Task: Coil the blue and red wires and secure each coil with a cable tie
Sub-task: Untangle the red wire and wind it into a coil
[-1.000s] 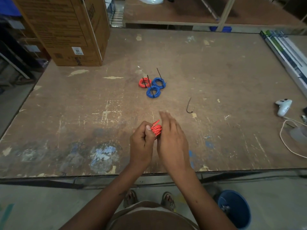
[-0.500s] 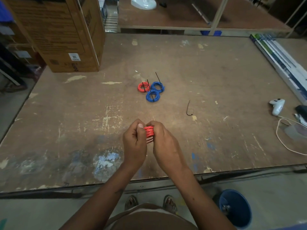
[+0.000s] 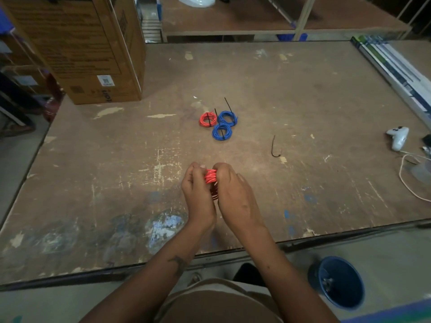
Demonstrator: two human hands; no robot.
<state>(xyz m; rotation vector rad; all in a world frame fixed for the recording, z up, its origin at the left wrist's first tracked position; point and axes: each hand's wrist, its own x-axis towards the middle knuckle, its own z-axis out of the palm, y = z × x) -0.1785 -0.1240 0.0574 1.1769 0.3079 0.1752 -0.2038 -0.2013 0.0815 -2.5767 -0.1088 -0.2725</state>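
Observation:
A red wire coil [image 3: 210,176] is held on edge between both hands above the near middle of the table. My left hand [image 3: 197,192] grips its left side with curled fingers. My right hand [image 3: 233,191] grips its right side, and most of the coil is hidden between my palms. Farther back on the table lie a tied red coil [image 3: 207,119] and two tied blue coils [image 3: 228,117] [image 3: 221,132], each with a black cable tie sticking out. A loose black cable tie [image 3: 274,148] lies curved on the table to the right of my hands.
The worn brown table [image 3: 116,159] carries a large cardboard box [image 3: 88,50] at the back left. A white game controller [image 3: 397,137] and a white cable [image 3: 410,180] lie at the right edge, with long packs [image 3: 394,71] beyond. A blue bucket [image 3: 339,282] stands on the floor.
My right hand, flat-fingered beside the coil a second ago, has curled round it. Both hands now hold the red coil together.

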